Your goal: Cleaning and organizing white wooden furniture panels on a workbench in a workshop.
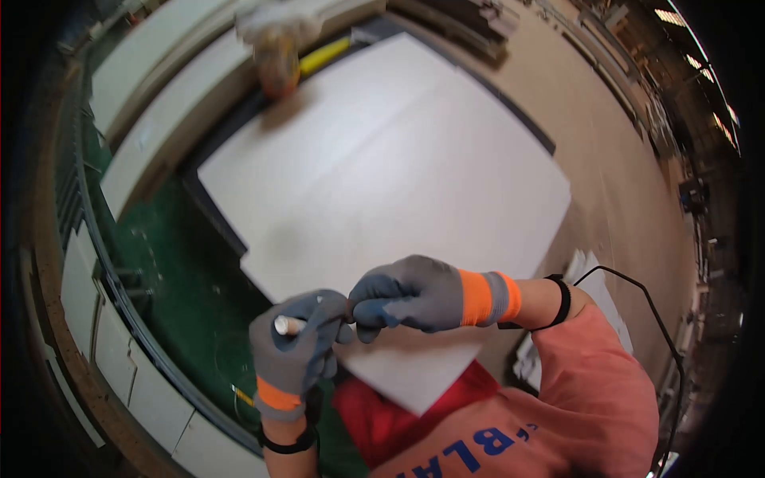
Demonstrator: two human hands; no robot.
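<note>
My left hand (296,338), in a grey-and-blue work glove with an orange cuff band, is closed around a thin white cylinder (288,325). Only the cylinder's round end sticks out, so its kind is unclear. Gloved the same way, my right hand (414,295) is closed, its fingertips meeting those of the left; anything pinched there is hidden. Both hands are raised over the near part of a large white panel (398,175), which has a faint line across it.
Dark edging (506,107) shows beneath the panel. Beyond its far left edge are a blurred white-and-orange shape (279,64) and a yellow strip (325,54). Long pale boards (171,119) lie at left, above green floor (183,279). A black cable (649,299) curves past my right arm.
</note>
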